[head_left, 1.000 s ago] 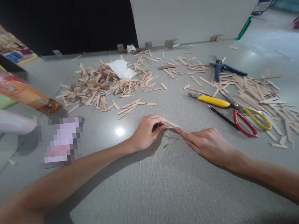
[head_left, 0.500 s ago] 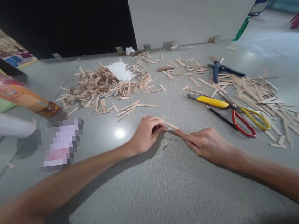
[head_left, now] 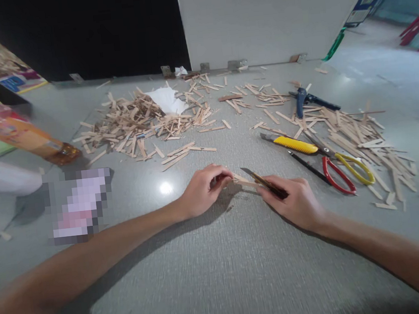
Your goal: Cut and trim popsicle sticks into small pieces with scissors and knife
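Observation:
Near the middle, my left hand point(head_left: 207, 189) pinches one end of a thin pale wooden strip point(head_left: 245, 180) just above the grey surface point(head_left: 207, 277). My right hand point(head_left: 296, 198) is closed around a slim knife point(head_left: 266, 182), its blade pointing up and left over the strip. The strip's right end meets my right fingertips. Several more wooden strips point(head_left: 188, 151) lie beyond my left hand.
A large heap of wood pieces point(head_left: 123, 121) with white tissue point(head_left: 168, 100) lies back left. At right are a yellow cutter point(head_left: 296, 144), a black pen point(head_left: 309, 167), scissors point(head_left: 341, 175), a dark blue tool point(head_left: 302, 101) and more strips. A bottle point(head_left: 31, 136) and pixelated object point(head_left: 83, 200) lie left.
The knife in my right hand has turned so its blade points up, clear of my left fingertips. The view has shifted slightly.

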